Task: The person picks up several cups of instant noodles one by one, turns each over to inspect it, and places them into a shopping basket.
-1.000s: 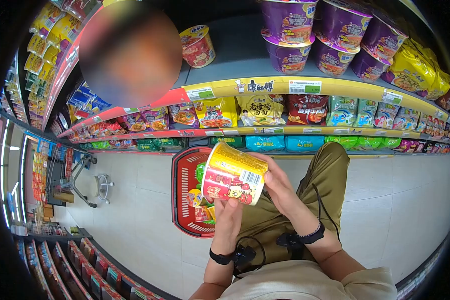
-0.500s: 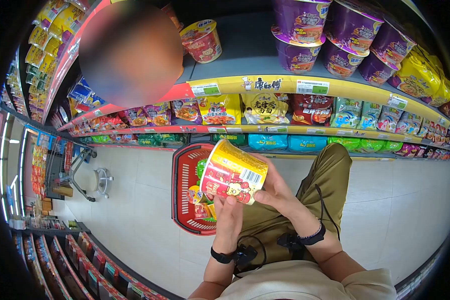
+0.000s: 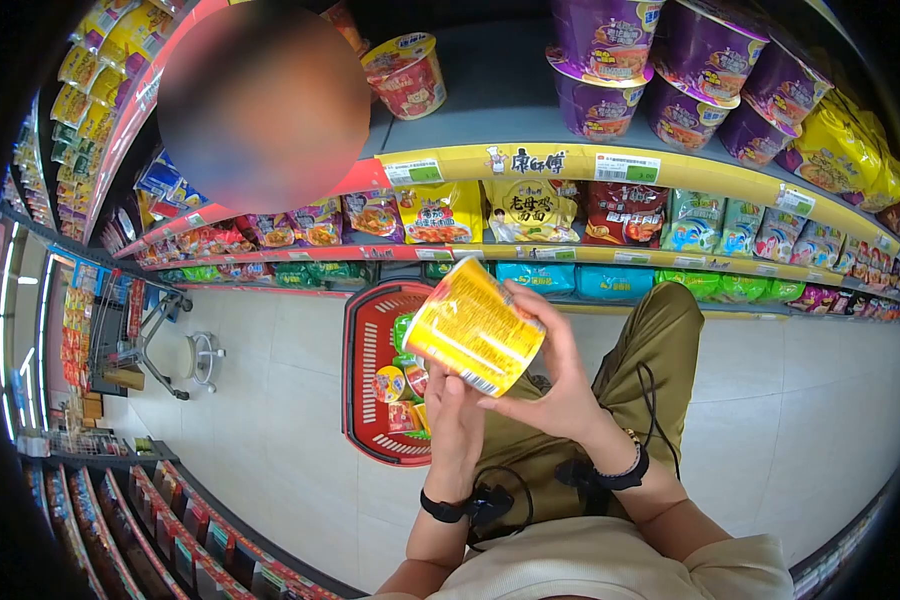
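A yellow and red instant noodle cup (image 3: pixel 478 328) is held tilted in front of me, its side with yellow printed text facing up. My right hand (image 3: pixel 550 385) wraps its fingers around the cup's right side, thumb along the lower edge. From below, my left hand (image 3: pixel 454 425) supports the cup with its fingers against the lower left side; part of those fingers is hidden. Behind and to the left of the cup, a red shopping basket (image 3: pixel 355 385) on the floor contains several packaged foods, among them a small cup (image 3: pixel 389 384) and a green packet (image 3: pixel 403 332).
Ahead stands a store shelf (image 3: pixel 470 140) with purple noodle cups (image 3: pixel 598 105), one red noodle cup (image 3: pixel 407 78) and bagged noodles (image 3: pixel 440 212) on lower tiers. A blurred round patch covers the upper left. My bent knee (image 3: pixel 670 315) is at right; another shelf (image 3: pixel 140 530) lies lower left.
The noodle cup has been turned in my hands: the red cartoon side and barcode have rotated away, and the yellow text panel now faces me. The basket has stayed in place.
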`<action>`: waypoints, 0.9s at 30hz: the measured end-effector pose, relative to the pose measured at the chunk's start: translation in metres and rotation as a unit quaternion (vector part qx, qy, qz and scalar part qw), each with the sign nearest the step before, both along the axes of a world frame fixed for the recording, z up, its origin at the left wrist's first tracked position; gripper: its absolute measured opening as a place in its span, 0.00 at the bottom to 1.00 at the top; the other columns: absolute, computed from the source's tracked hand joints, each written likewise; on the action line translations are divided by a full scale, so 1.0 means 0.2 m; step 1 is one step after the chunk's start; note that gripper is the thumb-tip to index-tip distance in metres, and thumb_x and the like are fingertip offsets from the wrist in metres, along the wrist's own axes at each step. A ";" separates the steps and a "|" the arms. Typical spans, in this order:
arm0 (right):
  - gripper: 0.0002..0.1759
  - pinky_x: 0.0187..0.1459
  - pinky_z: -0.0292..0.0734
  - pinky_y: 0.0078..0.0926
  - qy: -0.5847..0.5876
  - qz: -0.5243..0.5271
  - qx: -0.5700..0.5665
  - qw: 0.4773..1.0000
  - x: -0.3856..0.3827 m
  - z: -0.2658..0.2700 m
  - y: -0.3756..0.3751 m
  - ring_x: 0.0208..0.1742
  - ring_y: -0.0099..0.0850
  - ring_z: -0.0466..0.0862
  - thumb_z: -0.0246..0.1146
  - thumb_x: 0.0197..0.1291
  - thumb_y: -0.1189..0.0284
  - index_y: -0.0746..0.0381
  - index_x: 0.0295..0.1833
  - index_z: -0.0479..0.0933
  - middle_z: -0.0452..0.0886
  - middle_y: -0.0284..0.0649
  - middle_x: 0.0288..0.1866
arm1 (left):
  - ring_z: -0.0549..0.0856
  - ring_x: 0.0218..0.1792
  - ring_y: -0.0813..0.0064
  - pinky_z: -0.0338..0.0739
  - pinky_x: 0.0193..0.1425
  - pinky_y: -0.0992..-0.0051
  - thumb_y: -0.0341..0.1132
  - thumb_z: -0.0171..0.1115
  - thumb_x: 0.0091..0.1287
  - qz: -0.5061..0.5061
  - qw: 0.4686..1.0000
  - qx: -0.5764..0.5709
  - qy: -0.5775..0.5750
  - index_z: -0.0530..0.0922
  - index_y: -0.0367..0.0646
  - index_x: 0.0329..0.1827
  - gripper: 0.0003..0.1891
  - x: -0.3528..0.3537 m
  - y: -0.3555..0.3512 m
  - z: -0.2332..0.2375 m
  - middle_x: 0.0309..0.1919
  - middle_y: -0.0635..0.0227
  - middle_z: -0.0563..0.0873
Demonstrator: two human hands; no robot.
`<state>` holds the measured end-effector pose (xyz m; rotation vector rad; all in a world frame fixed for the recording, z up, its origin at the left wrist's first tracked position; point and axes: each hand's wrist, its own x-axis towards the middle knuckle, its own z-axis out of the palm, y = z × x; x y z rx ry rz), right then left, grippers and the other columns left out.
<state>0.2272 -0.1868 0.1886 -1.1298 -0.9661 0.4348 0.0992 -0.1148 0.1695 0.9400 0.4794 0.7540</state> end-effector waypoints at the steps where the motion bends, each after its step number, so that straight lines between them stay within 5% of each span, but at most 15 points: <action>1: 0.51 0.72 0.58 0.41 -0.070 -0.010 -0.014 0.997 0.00 0.01 -0.01 0.75 0.43 0.61 0.78 0.41 0.73 0.62 0.71 0.58 0.61 0.51 0.73 | 0.69 0.69 0.68 0.63 0.72 0.63 0.55 0.57 0.70 0.000 1.000 0.000 0.001 0.57 0.43 0.75 0.37 -0.01 0.00 -0.02 0.69 0.67 0.68; 5: 0.49 0.72 0.59 0.44 -0.197 -0.006 -0.033 0.980 -0.01 0.03 -0.01 0.74 0.47 0.62 0.77 0.42 0.70 0.63 0.70 0.60 0.61 0.50 0.74 | 0.67 0.70 0.65 0.61 0.74 0.61 0.59 0.54 0.69 0.016 0.999 -0.004 -0.033 0.56 0.47 0.76 0.38 -0.04 -0.01 -0.04 0.72 0.65 0.66; 9: 0.47 0.71 0.61 0.44 -0.166 0.041 -0.016 0.985 0.00 0.07 -0.04 0.73 0.46 0.65 0.77 0.44 0.68 0.63 0.69 0.62 0.62 0.50 0.73 | 0.67 0.71 0.63 0.59 0.75 0.57 0.63 0.53 0.67 0.031 0.998 -0.033 -0.033 0.56 0.50 0.76 0.40 -0.05 0.02 0.01 0.71 0.64 0.66; 11: 0.45 0.69 0.62 0.43 -0.062 0.076 0.030 0.995 0.01 0.05 -0.05 0.71 0.45 0.67 0.76 0.46 0.67 0.63 0.69 0.63 0.64 0.49 0.72 | 0.70 0.68 0.65 0.62 0.73 0.58 0.60 0.62 0.63 0.041 0.981 -0.143 -0.128 0.60 0.47 0.74 0.42 -0.05 0.04 0.01 0.69 0.66 0.69; 16: 0.43 0.69 0.63 0.39 0.091 0.093 0.022 0.991 0.01 0.03 -0.05 0.70 0.41 0.68 0.75 0.50 0.65 0.66 0.69 0.63 0.66 0.49 0.69 | 0.70 0.68 0.63 0.64 0.72 0.56 0.58 0.56 0.65 0.023 0.974 -0.153 -0.162 0.61 0.47 0.73 0.38 -0.02 0.06 0.08 0.68 0.63 0.70; 18: 0.46 0.70 0.61 0.37 -0.042 0.058 -0.047 0.996 0.04 0.05 -0.03 0.71 0.41 0.68 0.75 0.50 0.63 0.67 0.71 0.61 0.66 0.50 0.70 | 0.71 0.68 0.62 0.65 0.71 0.56 0.58 0.56 0.64 0.021 0.983 -0.124 -0.131 0.61 0.46 0.73 0.38 -0.03 0.07 0.08 0.68 0.62 0.70; 23: 0.53 0.72 0.58 0.37 -0.002 0.105 -0.054 0.993 0.10 0.13 0.02 0.73 0.40 0.65 0.77 0.48 0.63 0.67 0.74 0.55 0.61 0.49 0.74 | 0.72 0.67 0.62 0.68 0.70 0.60 0.58 0.59 0.60 -0.063 0.992 -0.005 -0.113 0.60 0.42 0.73 0.42 0.02 0.19 0.09 0.68 0.59 0.70; 25: 0.61 0.73 0.57 0.37 0.082 0.154 -0.030 0.984 0.14 0.18 0.06 0.74 0.36 0.63 0.79 0.45 0.66 0.66 0.78 0.47 0.57 0.48 0.76 | 0.71 0.68 0.64 0.66 0.71 0.62 0.55 0.58 0.65 -0.101 0.981 0.016 -0.168 0.57 0.42 0.74 0.39 0.06 0.27 0.10 0.69 0.61 0.69; 27: 0.62 0.72 0.60 0.37 -0.029 0.086 -0.057 0.994 0.23 0.22 0.14 0.74 0.36 0.63 0.79 0.44 0.70 0.66 0.78 0.44 0.59 0.48 0.75 | 0.67 0.69 0.69 0.61 0.73 0.66 0.45 0.53 0.73 -0.039 0.994 0.054 -0.081 0.54 0.40 0.74 0.32 0.15 0.37 0.14 0.69 0.62 0.67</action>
